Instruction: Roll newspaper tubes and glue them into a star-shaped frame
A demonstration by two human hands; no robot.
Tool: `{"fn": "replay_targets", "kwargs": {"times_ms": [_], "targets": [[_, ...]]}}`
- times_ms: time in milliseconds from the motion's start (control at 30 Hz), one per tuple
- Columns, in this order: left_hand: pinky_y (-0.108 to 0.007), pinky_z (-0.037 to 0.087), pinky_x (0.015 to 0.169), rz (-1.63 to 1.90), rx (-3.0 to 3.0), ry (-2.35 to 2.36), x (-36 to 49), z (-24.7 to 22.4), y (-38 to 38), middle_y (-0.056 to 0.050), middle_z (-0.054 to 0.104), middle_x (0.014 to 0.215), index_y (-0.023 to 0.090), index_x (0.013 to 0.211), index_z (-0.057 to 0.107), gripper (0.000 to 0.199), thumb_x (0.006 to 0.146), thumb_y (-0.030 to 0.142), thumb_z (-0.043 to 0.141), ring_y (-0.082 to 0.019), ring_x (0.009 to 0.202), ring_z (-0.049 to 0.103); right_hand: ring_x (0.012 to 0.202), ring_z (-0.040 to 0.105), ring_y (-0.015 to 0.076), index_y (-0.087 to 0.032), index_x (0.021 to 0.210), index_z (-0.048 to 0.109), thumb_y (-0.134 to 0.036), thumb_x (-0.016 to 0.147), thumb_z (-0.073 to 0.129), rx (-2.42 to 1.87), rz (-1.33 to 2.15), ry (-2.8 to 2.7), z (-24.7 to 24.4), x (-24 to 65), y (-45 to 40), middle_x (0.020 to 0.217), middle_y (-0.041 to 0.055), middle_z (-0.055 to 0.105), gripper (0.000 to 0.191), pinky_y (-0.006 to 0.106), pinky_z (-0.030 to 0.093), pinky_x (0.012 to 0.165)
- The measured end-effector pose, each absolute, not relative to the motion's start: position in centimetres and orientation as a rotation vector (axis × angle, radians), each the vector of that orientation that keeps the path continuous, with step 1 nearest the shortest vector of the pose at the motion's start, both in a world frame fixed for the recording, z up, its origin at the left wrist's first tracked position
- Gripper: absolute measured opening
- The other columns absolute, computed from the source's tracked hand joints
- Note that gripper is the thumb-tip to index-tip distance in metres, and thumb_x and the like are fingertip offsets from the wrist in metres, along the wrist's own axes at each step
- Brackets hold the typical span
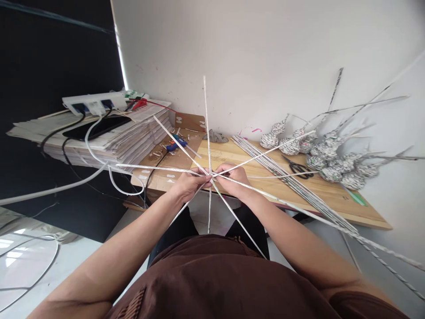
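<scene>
Several thin white rolled-paper sticks [207, 128] cross at one centre and spread outward like spokes, held above my lap at the table's front edge. My left hand [191, 185] pinches the crossing from the left, its thumb near the centre. From the right, my right hand [232, 177] closes on the same crossing, fingers curled round the sticks. The two hands almost touch. One longer paper strand [308, 214] runs from the centre past my right forearm to the lower right. Fingers hide part of the crossing.
On the wooden table [348, 199] lie a bundle of paper sticks [282, 177], black scissors [300, 169] and several woven gourd shapes [332, 170]. A blue glue gun [175, 145] rests on cardboard. A paper stack [133, 141] at left carries a phone [96, 128] and a power strip [94, 102].
</scene>
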State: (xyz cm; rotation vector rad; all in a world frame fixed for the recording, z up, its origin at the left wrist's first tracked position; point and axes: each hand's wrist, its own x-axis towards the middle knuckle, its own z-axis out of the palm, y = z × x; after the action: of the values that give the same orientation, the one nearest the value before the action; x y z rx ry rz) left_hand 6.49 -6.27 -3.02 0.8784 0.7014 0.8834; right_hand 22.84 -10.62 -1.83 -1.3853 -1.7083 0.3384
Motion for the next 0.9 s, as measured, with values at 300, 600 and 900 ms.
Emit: {"fn": "replay_targets", "kwargs": {"times_ms": [300,600,900], "targets": [[-0.017,0.056,0.058,0.939,0.792,0.755,7.1,-3.2,-6.5,-0.005,0.066,0.073,0.007,0.074,0.066,0.015,0.064,0.0,0.075,-0.01,0.061,0.064,0.07,0.062,0.0159,-0.019,0.071,0.07,-0.028,0.08,0.06,-1.331,0.333,-1.807,-1.5,22.9,-11.2,0.074,0.004,0.068,0.016,0.025,0.045,0.066],[-0.019,0.057,0.062,0.986,0.786,0.754,7.4,-3.0,-6.6,-0.002,0.064,0.073,0.008,0.069,0.064,0.022,0.057,0.005,0.082,-0.009,0.063,0.062,0.07,0.066,0.0176,-0.02,0.072,0.07,-0.046,0.081,0.06,-1.547,0.428,-1.461,-1.1,22.0,-12.1,0.071,0.0026,0.071,0.029,0.025,0.047,0.065],[-0.019,0.055,0.056,1.04,0.79,0.764,8.1,-3.1,-6.6,0.0,0.062,0.07,0.01,0.071,0.064,0.026,0.059,0.02,0.084,-0.008,0.059,0.059,0.073,0.066,0.0197,-0.021,0.068,0.068,-0.044,0.077,0.065,-1.587,0.419,-1.341,-1.0,21.7,-12.1,0.072,0.0027,0.071,0.025,0.029,0.047,0.072]]}}
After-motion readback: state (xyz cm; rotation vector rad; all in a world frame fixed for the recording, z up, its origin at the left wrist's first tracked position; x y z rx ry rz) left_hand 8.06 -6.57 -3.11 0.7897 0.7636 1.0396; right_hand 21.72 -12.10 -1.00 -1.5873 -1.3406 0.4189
